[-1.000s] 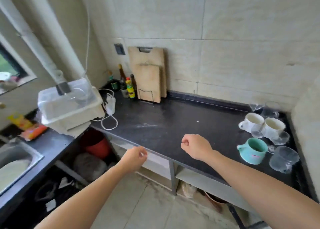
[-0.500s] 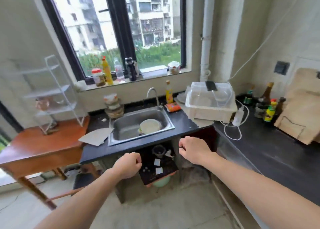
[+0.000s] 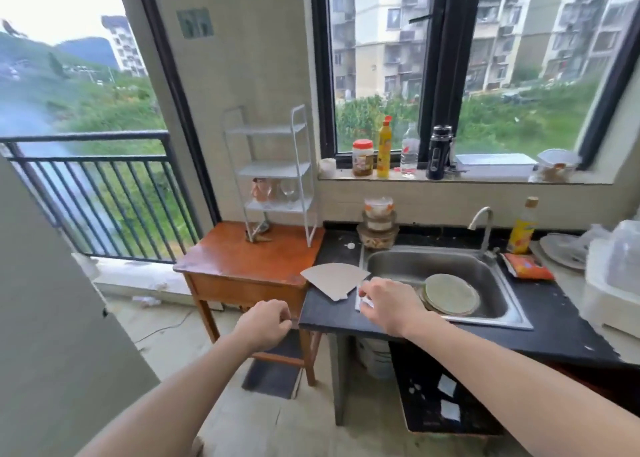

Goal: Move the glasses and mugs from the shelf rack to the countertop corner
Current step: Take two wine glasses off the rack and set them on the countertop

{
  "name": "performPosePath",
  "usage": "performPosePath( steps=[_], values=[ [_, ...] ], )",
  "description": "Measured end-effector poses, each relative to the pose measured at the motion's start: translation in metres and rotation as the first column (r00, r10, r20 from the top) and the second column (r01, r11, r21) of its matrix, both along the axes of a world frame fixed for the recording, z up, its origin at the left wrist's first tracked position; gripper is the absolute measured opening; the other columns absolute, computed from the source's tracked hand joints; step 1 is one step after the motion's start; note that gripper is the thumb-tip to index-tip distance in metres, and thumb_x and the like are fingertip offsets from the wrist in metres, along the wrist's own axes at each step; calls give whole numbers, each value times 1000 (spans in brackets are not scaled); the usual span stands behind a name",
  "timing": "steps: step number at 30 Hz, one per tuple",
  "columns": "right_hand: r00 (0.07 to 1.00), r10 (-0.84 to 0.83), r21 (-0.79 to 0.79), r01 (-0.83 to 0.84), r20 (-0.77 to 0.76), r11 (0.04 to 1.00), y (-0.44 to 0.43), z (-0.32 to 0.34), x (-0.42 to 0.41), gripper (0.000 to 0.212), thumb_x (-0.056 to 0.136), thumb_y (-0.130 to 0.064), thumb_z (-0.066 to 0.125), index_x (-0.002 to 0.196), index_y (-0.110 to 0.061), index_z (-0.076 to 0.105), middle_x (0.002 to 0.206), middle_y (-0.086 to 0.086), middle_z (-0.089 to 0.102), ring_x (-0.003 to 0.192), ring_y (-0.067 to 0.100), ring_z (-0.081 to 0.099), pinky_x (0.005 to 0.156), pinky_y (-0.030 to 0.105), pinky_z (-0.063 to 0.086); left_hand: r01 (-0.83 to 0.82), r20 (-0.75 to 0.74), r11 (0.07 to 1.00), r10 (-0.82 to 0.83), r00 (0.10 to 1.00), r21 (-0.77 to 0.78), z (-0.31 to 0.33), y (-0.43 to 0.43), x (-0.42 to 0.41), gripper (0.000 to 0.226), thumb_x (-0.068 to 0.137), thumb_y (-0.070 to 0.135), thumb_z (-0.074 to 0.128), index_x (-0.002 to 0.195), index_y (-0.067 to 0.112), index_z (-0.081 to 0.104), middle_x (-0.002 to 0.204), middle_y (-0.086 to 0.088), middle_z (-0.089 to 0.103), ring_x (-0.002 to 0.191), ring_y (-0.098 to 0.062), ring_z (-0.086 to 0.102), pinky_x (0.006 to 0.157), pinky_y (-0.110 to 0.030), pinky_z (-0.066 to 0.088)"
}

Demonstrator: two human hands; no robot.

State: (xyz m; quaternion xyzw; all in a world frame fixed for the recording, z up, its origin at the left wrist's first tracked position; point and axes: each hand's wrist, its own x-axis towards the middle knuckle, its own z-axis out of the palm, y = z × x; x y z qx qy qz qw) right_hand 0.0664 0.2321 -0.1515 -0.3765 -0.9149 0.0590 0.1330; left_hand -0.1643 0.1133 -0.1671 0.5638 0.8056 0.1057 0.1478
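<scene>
A white wire shelf rack (image 3: 273, 169) stands on a wooden side table (image 3: 249, 259) by the window. On its third shelf sit a copper-pink mug (image 3: 258, 189) and a stemmed clear glass (image 3: 287, 190), with another glass blurred between them. My left hand (image 3: 265, 323) hangs loosely curled and holding nothing in front of the table's near edge. My right hand (image 3: 388, 304) hovers over the counter's left end, fingers loosely bent and holding nothing. Both hands are well short of the rack.
A black countertop (image 3: 540, 321) holds a steel sink (image 3: 436, 276) with a plate in it, a cardboard piece (image 3: 334, 278) and stacked containers (image 3: 377, 224). Bottles line the window sill (image 3: 450, 179). A balcony railing (image 3: 104, 193) is at left.
The view has swung left from the counter corner with its mugs and glasses, past the sink, to face the rack. Both hands stay held out in front, the right one opening slightly.
</scene>
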Motion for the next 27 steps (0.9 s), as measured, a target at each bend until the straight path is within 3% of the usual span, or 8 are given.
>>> performPosePath(
  steps=[6, 12, 17, 22, 27],
  values=[
    [993, 114, -52, -115, -20, 992, 81, -9, -105, 36, 90, -37, 48, 119, -21, 63, 119, 2, 67, 104, 24, 64, 84, 34, 48, -146, 19, 989, 145, 989, 24, -2, 49, -87, 9, 86, 30, 53, 87, 26, 62, 93, 3, 68, 84, -16, 62, 76, -34, 54],
    [986, 159, -97, -163, -55, 982, 177, -6, -196, 34, 89, -38, 51, 118, -23, 61, 115, -1, 68, 104, 24, 64, 76, 31, 41, -269, 59, 961, 265, 962, 67, 0, 119, -162, 6, 83, 30, 57, 77, 31, 58, 79, 9, 64, 75, -10, 60, 65, -27, 49],
    [980, 181, -153, -191, -77, 970, 230, -6, -259, 36, 91, -35, 54, 124, -20, 58, 113, 1, 69, 100, 24, 65, 84, 35, 49, -330, 132, 940, 318, 939, 86, -6, 158, -213, 7, 82, 29, 58, 76, 32, 58, 70, 14, 60, 70, -8, 58, 60, -24, 45],
    [983, 157, -194, -173, -98, 966, 265, -20, -313, 41, 92, -34, 53, 131, -19, 54, 113, 1, 67, 99, 23, 64, 86, 38, 53, -347, 204, 936, 328, 922, 65, -21, 197, -270, 7, 83, 23, 58, 78, 25, 62, 70, 8, 61, 66, -11, 56, 60, -27, 46],
    [991, 25, -256, -59, -135, 965, 303, -42, -368, 46, 90, -34, 54, 134, -19, 52, 111, -1, 66, 99, 19, 63, 84, 33, 49, -267, 230, 961, 244, 942, 77, -31, 258, -336, 9, 86, 22, 58, 81, 22, 65, 63, 10, 59, 60, -7, 56, 53, -22, 42]
  ],
)
